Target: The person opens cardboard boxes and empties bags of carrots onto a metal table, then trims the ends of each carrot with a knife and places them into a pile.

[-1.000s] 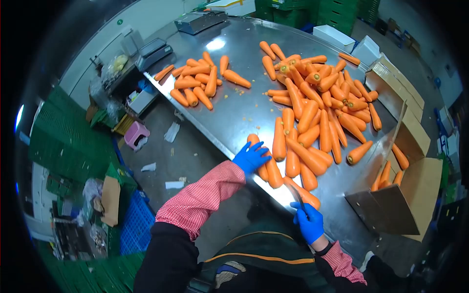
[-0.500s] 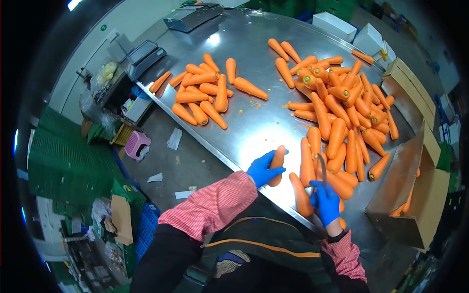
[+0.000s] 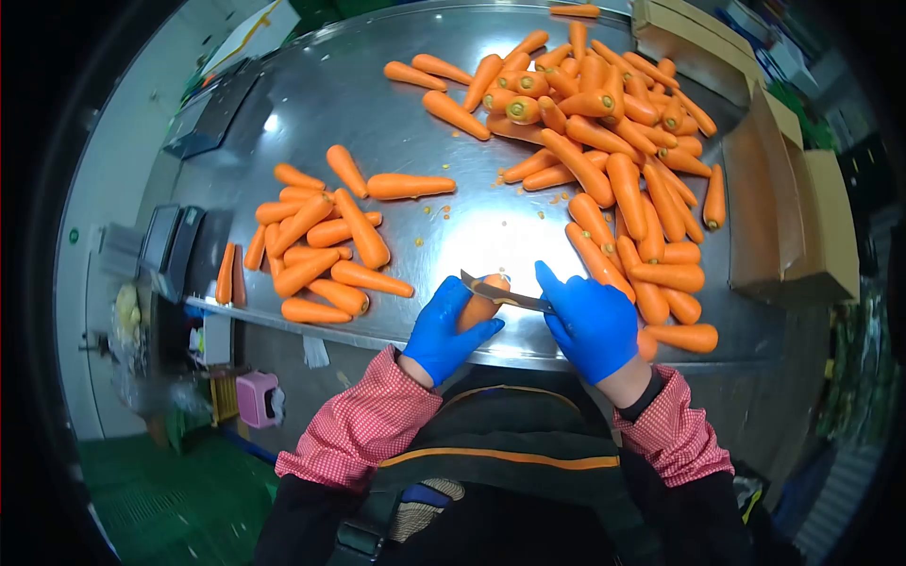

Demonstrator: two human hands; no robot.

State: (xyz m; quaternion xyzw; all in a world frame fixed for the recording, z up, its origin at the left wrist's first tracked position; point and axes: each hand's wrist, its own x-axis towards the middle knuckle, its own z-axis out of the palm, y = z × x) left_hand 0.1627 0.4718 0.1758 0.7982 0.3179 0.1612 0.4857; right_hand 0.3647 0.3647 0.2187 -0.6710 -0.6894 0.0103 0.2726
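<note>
My left hand [image 3: 445,328], in a blue glove, is closed around a carrot [image 3: 479,309] near the table's front edge. In my right hand [image 3: 595,325], gloved the same way, is a knife [image 3: 514,299] with a curved dark blade. The blade lies across the upper end of the held carrot and appears to touch it. The knife's handle is hidden inside my right fingers. Just right of that hand lies the large carrot pile [image 3: 623,141]. A smaller group of carrots [image 3: 316,236] rests to the left of my left hand.
The metal table [image 3: 311,123] carries small carrot scraps [image 3: 439,209] in its middle. An open cardboard box [image 3: 802,208] stands at the right. Scales [image 3: 170,250] sit along the left edge. A pink stool [image 3: 257,398] stands on the floor.
My right hand has moved left with the knife, bringing the blade onto the carrot in my left hand. The whole view has turned and shifted.
</note>
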